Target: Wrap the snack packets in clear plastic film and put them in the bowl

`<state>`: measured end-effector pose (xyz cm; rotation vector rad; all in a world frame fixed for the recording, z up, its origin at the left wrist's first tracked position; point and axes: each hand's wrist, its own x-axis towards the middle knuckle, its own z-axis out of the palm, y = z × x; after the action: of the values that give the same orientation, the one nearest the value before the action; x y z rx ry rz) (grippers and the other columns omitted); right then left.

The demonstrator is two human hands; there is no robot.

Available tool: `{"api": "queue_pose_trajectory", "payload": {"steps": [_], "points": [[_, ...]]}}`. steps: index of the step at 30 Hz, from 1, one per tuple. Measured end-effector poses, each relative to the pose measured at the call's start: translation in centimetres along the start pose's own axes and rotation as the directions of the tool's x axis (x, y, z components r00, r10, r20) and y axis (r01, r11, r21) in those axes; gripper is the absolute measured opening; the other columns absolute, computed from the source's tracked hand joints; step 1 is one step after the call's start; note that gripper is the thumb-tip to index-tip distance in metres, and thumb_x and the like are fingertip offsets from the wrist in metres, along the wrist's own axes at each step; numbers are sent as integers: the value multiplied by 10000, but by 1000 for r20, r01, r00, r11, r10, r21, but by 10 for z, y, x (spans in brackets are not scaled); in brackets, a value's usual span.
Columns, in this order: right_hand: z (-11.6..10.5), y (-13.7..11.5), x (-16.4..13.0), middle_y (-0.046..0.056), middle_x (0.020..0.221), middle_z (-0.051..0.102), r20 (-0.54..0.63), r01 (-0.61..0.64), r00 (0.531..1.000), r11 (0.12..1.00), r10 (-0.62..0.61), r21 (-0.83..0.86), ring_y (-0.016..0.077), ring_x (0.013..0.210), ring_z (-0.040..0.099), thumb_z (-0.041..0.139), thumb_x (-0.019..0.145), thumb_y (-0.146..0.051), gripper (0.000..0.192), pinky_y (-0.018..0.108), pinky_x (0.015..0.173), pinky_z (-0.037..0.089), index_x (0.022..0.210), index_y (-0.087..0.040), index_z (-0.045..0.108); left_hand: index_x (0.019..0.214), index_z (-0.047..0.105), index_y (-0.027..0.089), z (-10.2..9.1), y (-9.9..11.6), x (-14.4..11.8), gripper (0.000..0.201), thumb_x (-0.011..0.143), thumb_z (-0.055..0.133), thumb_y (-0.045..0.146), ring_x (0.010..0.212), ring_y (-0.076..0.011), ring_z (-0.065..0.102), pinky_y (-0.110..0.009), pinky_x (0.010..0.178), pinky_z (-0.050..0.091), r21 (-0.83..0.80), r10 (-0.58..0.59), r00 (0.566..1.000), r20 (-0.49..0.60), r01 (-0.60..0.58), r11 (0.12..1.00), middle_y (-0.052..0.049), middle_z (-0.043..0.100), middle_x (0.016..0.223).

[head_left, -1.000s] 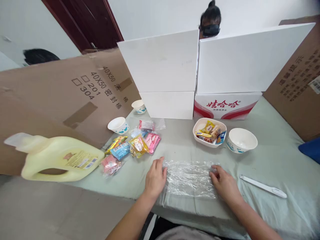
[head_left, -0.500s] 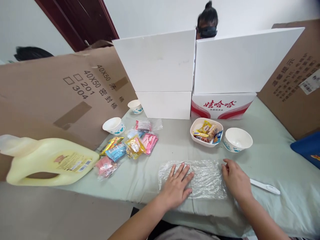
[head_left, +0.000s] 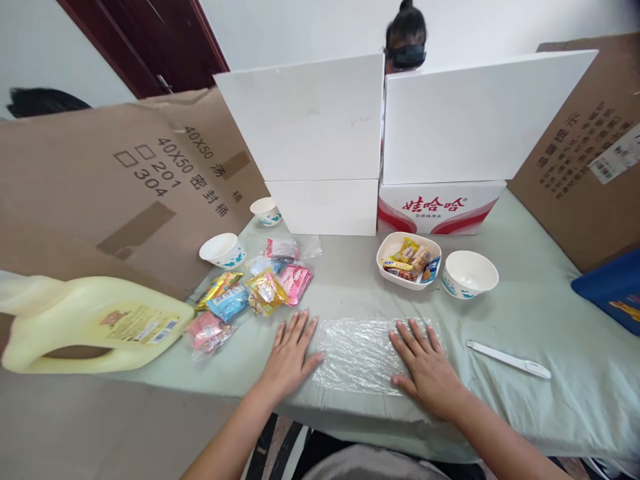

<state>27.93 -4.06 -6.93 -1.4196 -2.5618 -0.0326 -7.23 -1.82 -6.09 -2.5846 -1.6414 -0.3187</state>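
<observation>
Both hands are lying flat with fingers spread, gripping nothing: the left hand (head_left: 289, 355) is pressing the table cloth just beside the left edge of the clear plastic wrap (head_left: 357, 353), and the right hand (head_left: 425, 367) is pressing down on its right part. That sheet is lying spread near the front edge of the table (head_left: 550, 300), mostly smooth, though its wrinkles are hard to judge through the glare. Nothing is sitting on it yet; the snack dish (head_left: 409, 259) and the empty bowl (head_left: 469, 273) are waiting behind it, uncovered, and loose snack packets (head_left: 260, 290) are resting toward the left edge.
</observation>
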Motion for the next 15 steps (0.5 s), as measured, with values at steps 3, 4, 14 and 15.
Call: {"api": "queue_pose_trajectory", "payload": {"steps": [3, 4, 14, 15], "points": [[-14, 2, -13, 105, 1555, 289, 0, 54, 999, 997, -54, 58, 326, 1454, 145, 512, 887, -578, 721, 553, 1142, 186, 1482, -208, 342, 1415, 421, 166, -15, 6, -12, 531, 945, 489, 403, 1397, -333, 315, -525, 1093, 345, -107, 68, 995, -74, -76, 991, -164, 431, 1458], [-18, 3, -19, 106, 1554, 293, 13, 90, 996, 992, -91, 87, 318, 1454, 154, 519, 880, -590, 732, 535, 1143, 212, 1480, -207, 346, 1374, 466, 168, -20, 13, -15, 494, 929, 520, 374, 1373, -321, 357, -502, 1087, 372, -160, 134, 989, -65, -143, 977, -156, 473, 1420], [-34, 16, -89, 68, 1267, 633, -47, 137, 990, 970, -130, 201, 212, 1236, 537, 538, 941, -265, 282, 352, 993, 487, 1209, -245, 622, 948, 635, 184, -24, 39, -20, 239, 886, 452, 43, 1115, -206, 604, -359, 940, 532, -360, 354, 922, -156, -387, 849, -71, 690, 1023], [-35, 16, -91, 70, 1231, 651, -72, 120, 992, 966, -107, 229, 209, 1206, 560, 530, 943, -251, 254, 349, 977, 500, 1174, -242, 635, 940, 630, 186, -25, 39, -19, 238, 889, 442, 50, 1105, -203, 608, -358, 938, 532, -374, 334, 931, -150, -366, 852, -73, 688, 1033]]}}
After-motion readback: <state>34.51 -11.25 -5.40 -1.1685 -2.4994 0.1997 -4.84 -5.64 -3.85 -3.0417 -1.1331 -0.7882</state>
